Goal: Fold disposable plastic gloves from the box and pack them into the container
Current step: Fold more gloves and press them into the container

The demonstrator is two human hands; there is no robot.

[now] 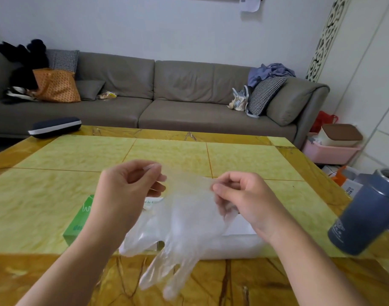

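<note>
thin clear plastic glove (184, 219); glossy marble table (244, 160)

1. Both forearms reach forward from the lower corners of the head view, bare from wrist to elbow, and converge toward the middle.
2. The left hand (127, 186) is raised with its back toward the camera, the wrist bent slightly. Its fingers are curled and the thumb meets the fingertips in a pinching grip on a thin clear glove (180, 226).
3. The right hand (239, 195) is level with the left and near it, not touching. Its fingers curl inward, thumb against forefinger, pinching the same glove's edge.
4. Both hands are held up in the air, wrists apart.
</note>
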